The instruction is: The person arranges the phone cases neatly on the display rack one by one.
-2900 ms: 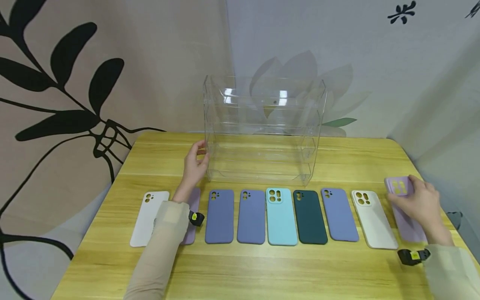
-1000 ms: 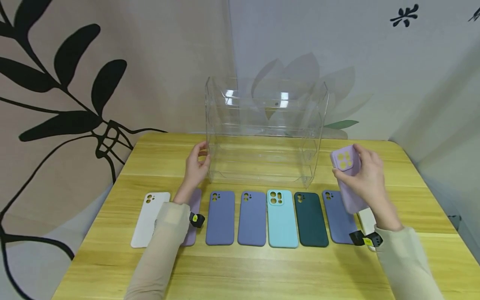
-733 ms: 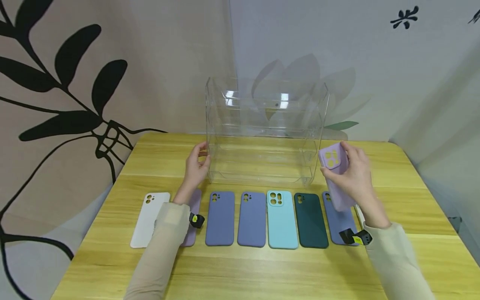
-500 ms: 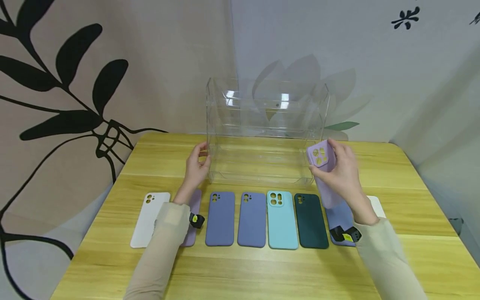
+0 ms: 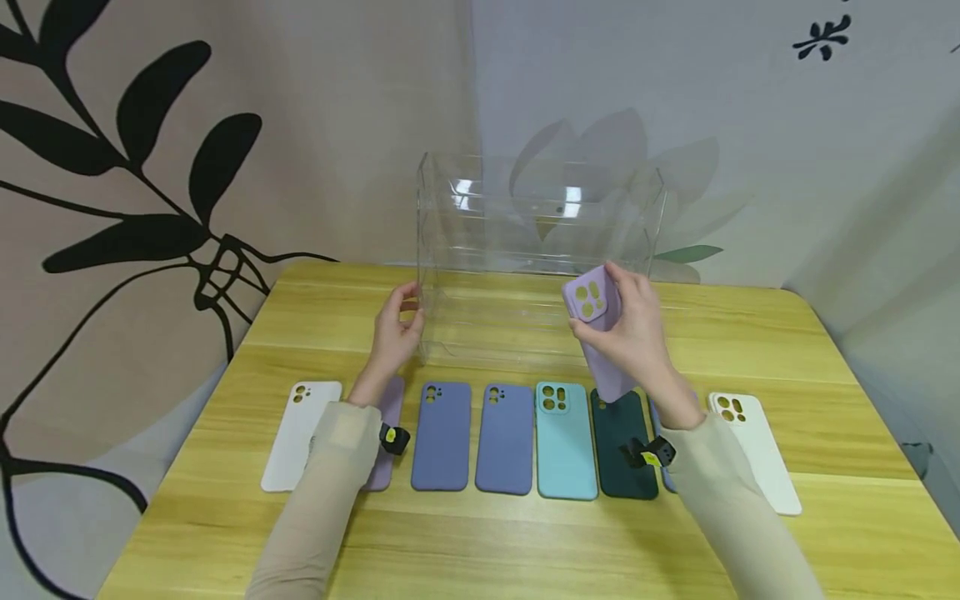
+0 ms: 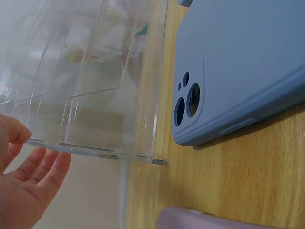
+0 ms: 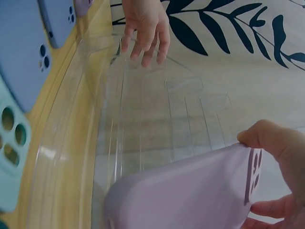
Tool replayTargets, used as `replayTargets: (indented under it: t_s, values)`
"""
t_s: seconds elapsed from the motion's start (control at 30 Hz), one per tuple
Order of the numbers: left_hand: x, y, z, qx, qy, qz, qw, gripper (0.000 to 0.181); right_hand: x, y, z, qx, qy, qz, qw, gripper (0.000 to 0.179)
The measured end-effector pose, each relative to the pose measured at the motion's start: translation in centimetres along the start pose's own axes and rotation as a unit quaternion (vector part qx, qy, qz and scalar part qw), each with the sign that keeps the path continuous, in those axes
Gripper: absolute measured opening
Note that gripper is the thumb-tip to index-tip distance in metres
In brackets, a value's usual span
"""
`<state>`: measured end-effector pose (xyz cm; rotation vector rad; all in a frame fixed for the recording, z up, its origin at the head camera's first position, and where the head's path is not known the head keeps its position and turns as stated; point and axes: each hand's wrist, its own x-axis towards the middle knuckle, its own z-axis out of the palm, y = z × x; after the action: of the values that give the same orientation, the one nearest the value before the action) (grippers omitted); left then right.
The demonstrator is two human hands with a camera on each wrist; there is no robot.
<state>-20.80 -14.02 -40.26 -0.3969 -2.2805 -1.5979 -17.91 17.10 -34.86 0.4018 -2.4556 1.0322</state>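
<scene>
head view: a clear stand [image 5: 487,250] stands upright at the back of the worktop [image 5: 525,550], with a wall [image 5: 337,125] behind it bearing dark leaf shapes to the stand's left. the left hand [image 5: 395,329] is at the stand's left side panel, its grip pinched on the edge. the right hand [image 5: 637,333] holds a lilac phone case [image 5: 603,362] in the air before the stand's right half, tilted, camera cutouts uppermost; its grip is clamped on the case's two long sides. a row lies flat in front of the stand: a white case [image 5: 296,437] and a purple case [image 5: 388,408], both partly hidden by the left arm, off toward the stand's left; two blue-violet cases [image 5: 440,437], a turquoise case [image 5: 566,446] and a dark green case [image 5: 611,437] straight before it; a mostly hidden blue case and an off-white case [image 5: 761,454] past its right end.

left wrist view: thumb and fingers sit on opposite faces of the stand's panel. a blue-violet case lies just in front of the stand, camera holes toward it.

right wrist view: the lilac case, pinched near its camera end, is in front of the stand; whether they touch cannot be told. the left hand shows at the stand's far side.
</scene>
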Motion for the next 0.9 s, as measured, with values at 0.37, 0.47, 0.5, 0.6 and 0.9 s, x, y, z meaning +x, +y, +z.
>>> replayTargets:
  t_s: [0.37,0.47,0.5,0.6,0.9]
  values:
    - [0.0,0.0,-0.1,-0.008,0.001,0.004,1.0000,0.038,2.6,-2.9,2.6,0.033,-0.016,0.001,0.9993,0.087]
    - [0.1,0.0,-0.1,-0.008,0.002,0.005,1.0000,0.038,3.4,-3.7,3.4,0.042,-0.021,0.005,0.9989,0.087]
    - [0.1,0.0,-0.2,-0.008,0.003,0.006,0.9999,0.038,3.7,-4.0,3.7,0.046,-0.021,0.006,0.9987,0.088]
    - [0.1,0.0,-0.2,-0.008,0.004,0.014,0.9999,0.037,4.7,-4.8,4.6,0.055,-0.018,0.006,0.9983,0.089]
    - [0.2,-0.1,-0.4,-0.023,0.001,0.014,0.9996,0.037,8.4,-7.6,7.2,0.070,0.020,0.010,0.9973,0.092]
